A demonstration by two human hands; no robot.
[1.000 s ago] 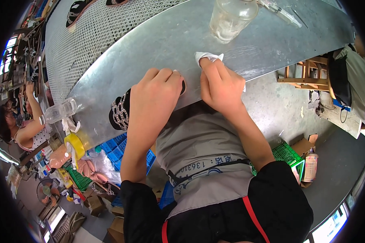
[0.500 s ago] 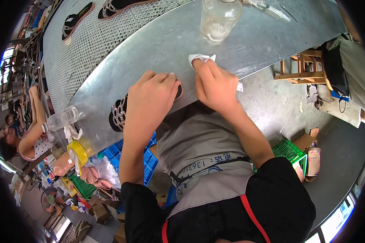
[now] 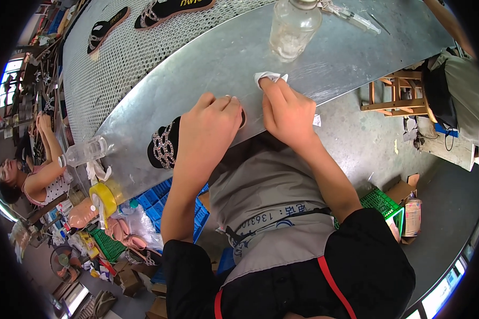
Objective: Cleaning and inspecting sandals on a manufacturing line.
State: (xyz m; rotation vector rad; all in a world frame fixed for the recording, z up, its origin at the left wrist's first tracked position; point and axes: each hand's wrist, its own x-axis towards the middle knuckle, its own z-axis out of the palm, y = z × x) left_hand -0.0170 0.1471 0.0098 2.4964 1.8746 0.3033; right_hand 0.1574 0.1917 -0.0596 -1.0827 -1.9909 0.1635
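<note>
A black sandal (image 3: 164,144) with a glittering braided strap lies on the metal table near its front edge. My left hand (image 3: 212,121) is closed over its middle and covers much of the sole; the rounded end shows just past my fingers. To the right, my right hand (image 3: 290,109) pinches a crumpled white cloth or tissue (image 3: 270,77) between thumb and fingers, just above the tabletop and apart from the sandal. Beyond it stands a clear glass bottle (image 3: 295,33), and a syringe (image 3: 359,21) lies at its right.
On the perforated conveyor (image 3: 143,50) at the far left rest two more black sandals (image 3: 107,29). A clear plastic bottle (image 3: 85,151) and a yellow tape roll (image 3: 103,198) sit at the table's left end. A wooden stool (image 3: 396,95) stands right; another person (image 3: 42,170) sits left.
The sandals on the conveyor have shifted slightly right in view, along with the bottles. Both hands keep their holds, and the cloth stays pinched in the right one.
</note>
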